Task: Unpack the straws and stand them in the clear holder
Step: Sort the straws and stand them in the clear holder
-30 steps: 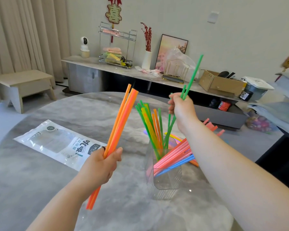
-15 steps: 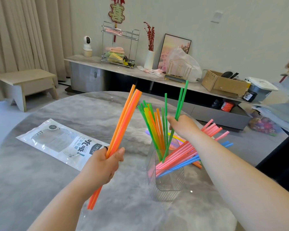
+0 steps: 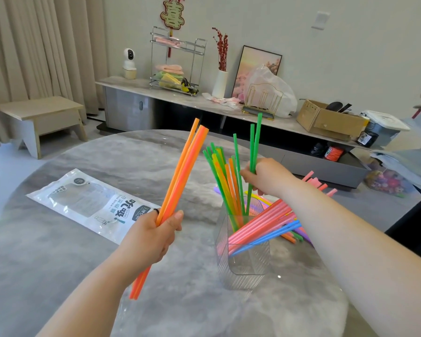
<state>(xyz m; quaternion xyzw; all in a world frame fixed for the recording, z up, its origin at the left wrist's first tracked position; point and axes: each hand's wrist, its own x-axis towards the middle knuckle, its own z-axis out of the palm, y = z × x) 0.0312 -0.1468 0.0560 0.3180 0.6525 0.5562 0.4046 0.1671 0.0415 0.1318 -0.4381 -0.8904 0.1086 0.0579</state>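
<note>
The right hand (image 3: 265, 176) has come down over the last second, from well above the clear holder (image 3: 248, 266) to just over its mouth; its fingers pinch the green straws (image 3: 254, 142), whose lower ends now dip in among the straws already standing below the hand; this lot looks nearly delivered, needing only release. The left hand (image 3: 153, 237), nearer the body, grips a bundle of orange straws (image 3: 182, 176) as before, tilted up and away; these seem next in line. Pink and blue straws (image 3: 260, 227) lean out of the holder under the right forearm; the straw packet (image 3: 83, 203), seemingly empty, lies flat beyond the left hand.
</note>
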